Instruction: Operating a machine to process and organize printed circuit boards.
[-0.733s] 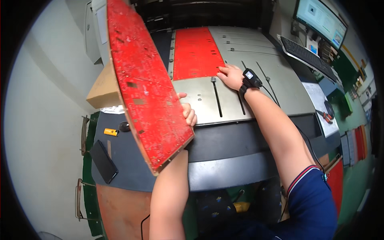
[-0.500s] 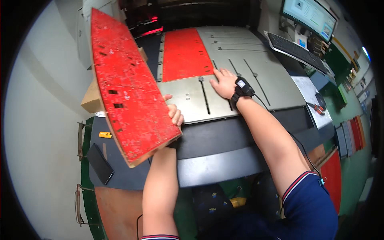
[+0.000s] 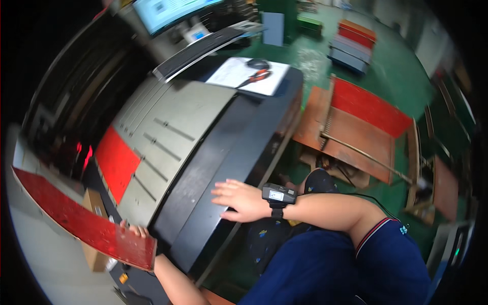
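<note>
A long red circuit board panel [image 3: 86,216] is tilted at the lower left, and my left hand [image 3: 134,230] grips it by its near end. My fingertips curl over the panel's upper edge; the thumb is hidden behind it. My right hand [image 3: 239,201] has its fingers spread and holds nothing. It lies over the front edge of the dark machine table [image 3: 203,203]; whether it touches there I cannot tell. A black device [image 3: 279,193] is strapped on that wrist. Another red board [image 3: 118,165] lies flat on the slotted metal plate [image 3: 178,117].
Beyond the plate stand a keyboard [image 3: 201,51] and a monitor [image 3: 175,12]. Orange-handled pliers [image 3: 256,77] and a black mouse [image 3: 258,63] rest on white paper [image 3: 231,73]. To the right is a wooden rack [image 3: 361,137] with a red panel [image 3: 371,104]. A cardboard box [image 3: 94,203] stands left.
The view has swung to the right. My right hand has left the metal plate and come back over the table's front edge. My left hand still holds the red panel, now seen more edge-on.
</note>
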`<state>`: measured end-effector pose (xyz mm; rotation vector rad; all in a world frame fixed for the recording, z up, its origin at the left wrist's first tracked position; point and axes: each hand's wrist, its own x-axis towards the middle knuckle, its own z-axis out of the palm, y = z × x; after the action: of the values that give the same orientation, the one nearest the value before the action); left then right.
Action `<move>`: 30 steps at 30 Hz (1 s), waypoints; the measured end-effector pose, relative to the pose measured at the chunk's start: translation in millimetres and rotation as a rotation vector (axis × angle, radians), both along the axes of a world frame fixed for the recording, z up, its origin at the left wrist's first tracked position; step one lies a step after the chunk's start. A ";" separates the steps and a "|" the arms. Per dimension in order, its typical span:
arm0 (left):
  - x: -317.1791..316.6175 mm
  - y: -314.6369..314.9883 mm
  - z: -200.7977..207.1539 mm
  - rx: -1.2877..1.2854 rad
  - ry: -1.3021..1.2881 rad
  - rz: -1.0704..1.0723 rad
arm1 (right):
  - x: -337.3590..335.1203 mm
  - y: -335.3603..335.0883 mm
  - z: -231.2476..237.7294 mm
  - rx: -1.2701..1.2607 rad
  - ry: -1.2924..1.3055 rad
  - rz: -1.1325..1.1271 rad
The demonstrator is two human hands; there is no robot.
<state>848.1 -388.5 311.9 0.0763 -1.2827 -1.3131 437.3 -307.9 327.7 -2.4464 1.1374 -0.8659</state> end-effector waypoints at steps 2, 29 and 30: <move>-18.5 -4.6 7.2 0.016 0.008 -0.045 | -23.7 27.2 2.2 0.108 -0.141 -0.028; -608.4 13.4 1.2 0.375 -0.566 -0.255 | -325.9 435.7 60.3 -0.979 -1.163 -1.216; -620.1 10.1 -4.6 0.436 -0.536 -0.345 | -324.4 442.6 60.5 -0.930 -1.100 -1.242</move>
<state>227.9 -378.4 307.3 0.5652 -1.4690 -1.9442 112.8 134.7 388.3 -0.7517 1.8125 -3.0105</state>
